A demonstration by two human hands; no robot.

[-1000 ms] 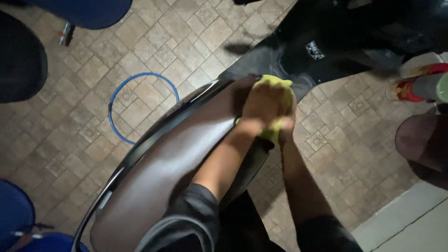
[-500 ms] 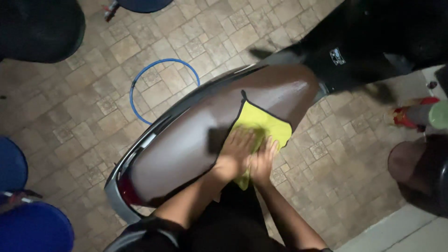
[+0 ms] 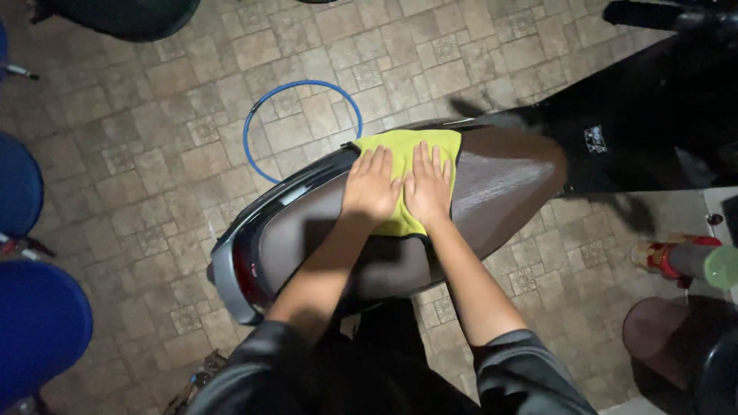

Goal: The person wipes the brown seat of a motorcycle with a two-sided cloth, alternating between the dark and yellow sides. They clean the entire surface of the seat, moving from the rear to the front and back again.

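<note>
A yellow-green cloth (image 3: 405, 147) lies spread on the brown seat (image 3: 500, 184) of a scooter. My left hand (image 3: 371, 187) and my right hand (image 3: 427, 187) press flat on the cloth side by side, fingers stretched out and pointing away from me. Both palms cover the cloth's near half. The scooter's grey rear end with a red tail light (image 3: 240, 273) points toward the left.
A blue ring (image 3: 265, 107) lies on the tiled floor beyond the seat. Blue round stools (image 3: 34, 327) stand at the left. A can with a green cap (image 3: 692, 261) lies at the right, near a dark round stool (image 3: 676, 346). The scooter's black body (image 3: 638, 100) fills the upper right.
The cloth, bunched under both hands a second ago, is now spread flat. My hands slid along the seat toward its rear end, and my view shifted with them.
</note>
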